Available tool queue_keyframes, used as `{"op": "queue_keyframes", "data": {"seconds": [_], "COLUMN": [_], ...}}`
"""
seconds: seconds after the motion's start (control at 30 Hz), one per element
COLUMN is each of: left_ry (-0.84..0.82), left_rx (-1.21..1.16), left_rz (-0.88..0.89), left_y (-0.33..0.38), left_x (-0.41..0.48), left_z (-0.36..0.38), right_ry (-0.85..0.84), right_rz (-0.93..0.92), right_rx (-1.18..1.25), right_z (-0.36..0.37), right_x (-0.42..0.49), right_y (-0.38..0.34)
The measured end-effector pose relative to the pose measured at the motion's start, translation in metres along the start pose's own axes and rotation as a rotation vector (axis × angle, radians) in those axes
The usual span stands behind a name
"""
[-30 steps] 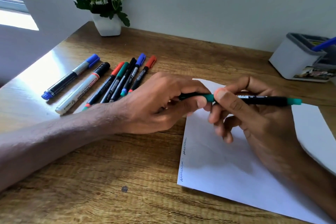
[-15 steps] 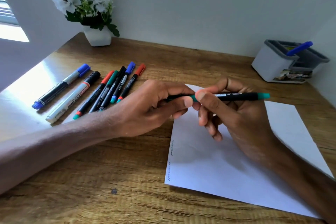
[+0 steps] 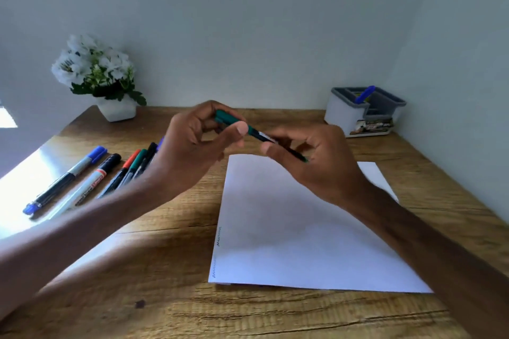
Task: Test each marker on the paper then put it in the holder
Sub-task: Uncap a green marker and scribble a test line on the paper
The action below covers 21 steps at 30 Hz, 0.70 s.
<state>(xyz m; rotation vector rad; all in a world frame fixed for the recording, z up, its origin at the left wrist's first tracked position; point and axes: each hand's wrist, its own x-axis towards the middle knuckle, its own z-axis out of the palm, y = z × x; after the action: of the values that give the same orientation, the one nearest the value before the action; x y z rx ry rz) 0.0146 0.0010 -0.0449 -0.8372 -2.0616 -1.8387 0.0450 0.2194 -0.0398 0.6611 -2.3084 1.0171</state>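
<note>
Both hands are raised above the far edge of the white paper point(image 3: 289, 228). My left hand point(image 3: 192, 146) pinches the green cap end of a green marker point(image 3: 254, 131) between thumb and fingers. My right hand point(image 3: 311, 162) grips the marker's black barrel, its lower tip poking out below the fingers. Whether the cap is on or just off is blurred. Two short squiggles mark the paper's left edge. The grey and white holder point(image 3: 344, 115) stands at the far right with a blue marker point(image 3: 364, 94) in it.
Several more markers point(image 3: 91, 181) lie in a row on the wooden desk point(image 3: 165, 270) at the left, partly behind my left forearm. A white pot of white flowers point(image 3: 115, 110) sits at the far left corner. Walls close the desk at the back and right.
The view has tilted up. Both hands have lifted the green marker off the paper, and it now slants down to the right instead of lying level.
</note>
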Motion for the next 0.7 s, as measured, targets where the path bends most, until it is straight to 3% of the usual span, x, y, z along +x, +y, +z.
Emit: {"op": "queue_keyframes", "data": {"seconds": [0.13,0.27,0.43,0.7], "left_ry": [-0.013,-0.053,-0.282,-0.373], "left_rx": [-0.026,0.063,0.537,0.639], "left_rz": [-0.01,-0.038,0.109,0.165], "left_y": [0.007,-0.006,-0.038,-0.044], "left_x": [0.016,0.031,0.016,0.012], "left_z": [0.028,0.056,0.081,0.083], "right_ry": [0.058,0.12,0.291,0.576], "right_rz": [-0.089,0.031,0.176,0.285], "right_rx": [-0.263,-0.399,-0.31,-0.229], "right_z": [-0.015,-0.031,-0.053,-0.095], "right_x": [0.005,0.009,0.015,0.031], "right_y": [0.006,0.024,0.053,0.063]}}
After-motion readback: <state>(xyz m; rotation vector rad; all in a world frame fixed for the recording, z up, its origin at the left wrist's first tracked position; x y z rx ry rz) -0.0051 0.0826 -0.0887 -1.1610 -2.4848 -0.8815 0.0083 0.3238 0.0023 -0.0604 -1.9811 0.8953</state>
